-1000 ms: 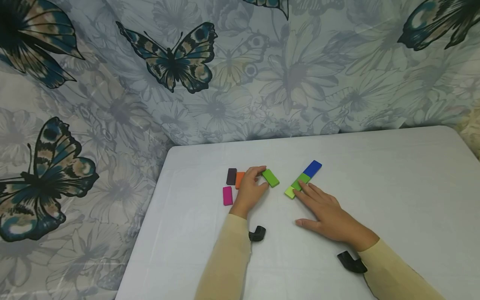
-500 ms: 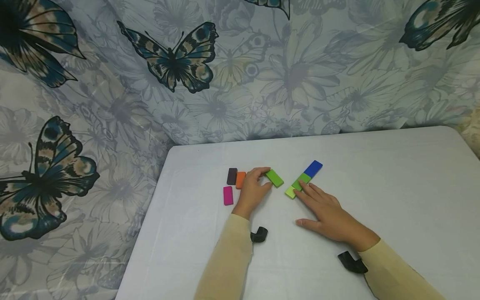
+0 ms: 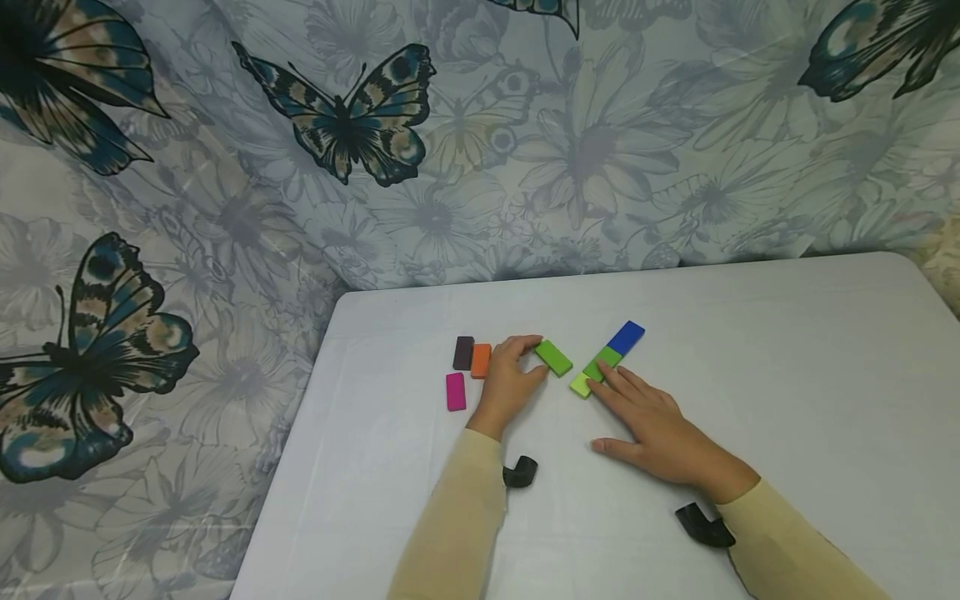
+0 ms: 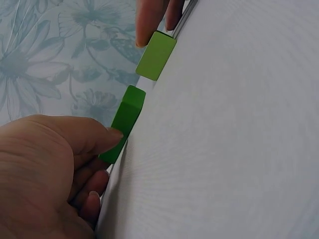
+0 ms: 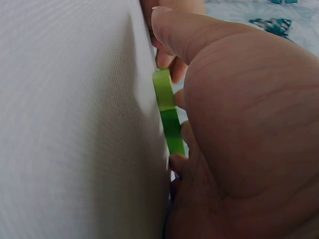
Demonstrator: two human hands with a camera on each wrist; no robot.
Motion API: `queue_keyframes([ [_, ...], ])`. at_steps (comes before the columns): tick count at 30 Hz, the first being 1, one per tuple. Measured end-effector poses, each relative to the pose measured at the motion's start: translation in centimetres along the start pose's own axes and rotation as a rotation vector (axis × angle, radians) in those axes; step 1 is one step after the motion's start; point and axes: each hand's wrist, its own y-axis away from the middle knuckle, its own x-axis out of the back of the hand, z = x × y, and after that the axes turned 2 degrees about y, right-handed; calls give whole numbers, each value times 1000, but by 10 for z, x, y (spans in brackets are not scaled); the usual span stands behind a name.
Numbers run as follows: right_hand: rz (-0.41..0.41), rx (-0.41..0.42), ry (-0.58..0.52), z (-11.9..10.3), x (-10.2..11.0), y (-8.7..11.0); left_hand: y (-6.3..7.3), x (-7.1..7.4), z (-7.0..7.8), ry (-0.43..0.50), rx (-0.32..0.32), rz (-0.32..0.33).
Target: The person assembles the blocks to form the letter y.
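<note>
Between thumb and fingers my left hand [image 3: 507, 390] pinches a green block [image 3: 553, 358], low over the white table. In the left wrist view the thumb lies against this green block [image 4: 127, 115], close to the end of a light green block [image 4: 156, 56]. A diagonal row runs from the light green block [image 3: 580, 385] through a second green block [image 3: 602, 364] to a blue block [image 3: 626, 337]. My right hand [image 3: 663, 433] is spread out, its straight fingertips at the row's right side. The right wrist view shows the light green block [image 5: 164, 89] end to end with the green one [image 5: 172, 132].
Left of my left hand lie a dark block [image 3: 463, 353], an orange block [image 3: 481, 361] beside it and a magenta block [image 3: 456, 392] in front. Black camera mounts [image 3: 520, 472] stick out from both sleeves. A butterfly-print cloth [image 3: 450, 208] hangs behind the table [image 3: 787, 375].
My left hand has moved slightly right with the green block, which has turned a little and come nearer the row. The right hand and the row stay put.
</note>
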Motion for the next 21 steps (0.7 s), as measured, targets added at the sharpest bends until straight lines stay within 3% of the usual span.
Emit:
queue_keyframes([
  [21, 1, 5, 5, 2, -1, -1, -2, -7, 5, -53, 8, -3],
])
